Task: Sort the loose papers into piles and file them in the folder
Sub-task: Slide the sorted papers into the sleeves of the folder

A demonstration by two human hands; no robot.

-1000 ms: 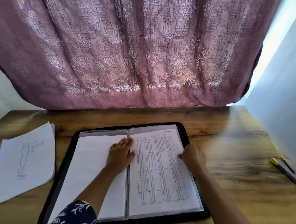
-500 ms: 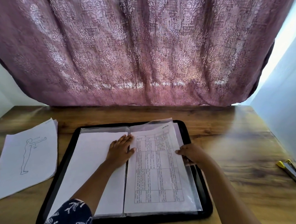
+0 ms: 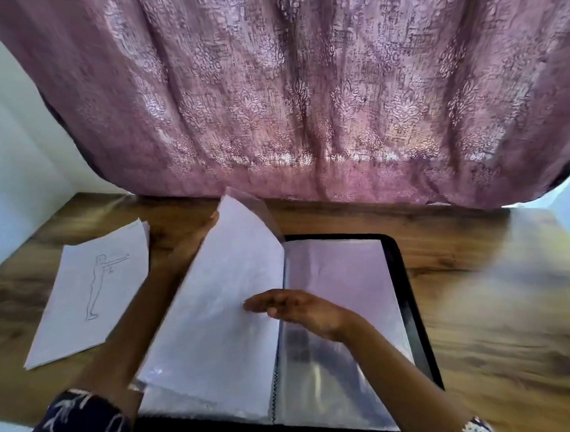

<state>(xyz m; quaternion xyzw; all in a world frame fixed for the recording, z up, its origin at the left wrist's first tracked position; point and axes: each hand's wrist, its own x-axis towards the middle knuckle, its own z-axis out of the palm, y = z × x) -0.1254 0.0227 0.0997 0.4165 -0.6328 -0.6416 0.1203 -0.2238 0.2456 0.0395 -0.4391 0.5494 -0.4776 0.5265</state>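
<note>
While the black folder lies open flat on the wooden table, right in front of the person, one of its plastic pages with a white sheet inside stands tilted up over the left half. The right hand floats over that page near the spine, fingers straight and loose, gripping nothing; it's too blurry to say if it actually touches. The left hand is tucked behind the raised page with only its edge and a fingertip peeking out, so no telling whether it grips the page or just props it. The folder's right half shows a clear sleeve glaring pink. Left of the folder, apart from it, sits the pile of loose papers, the top one a line drawing of a standing figure. A mauve patterned curtain hangs behind.
</note>
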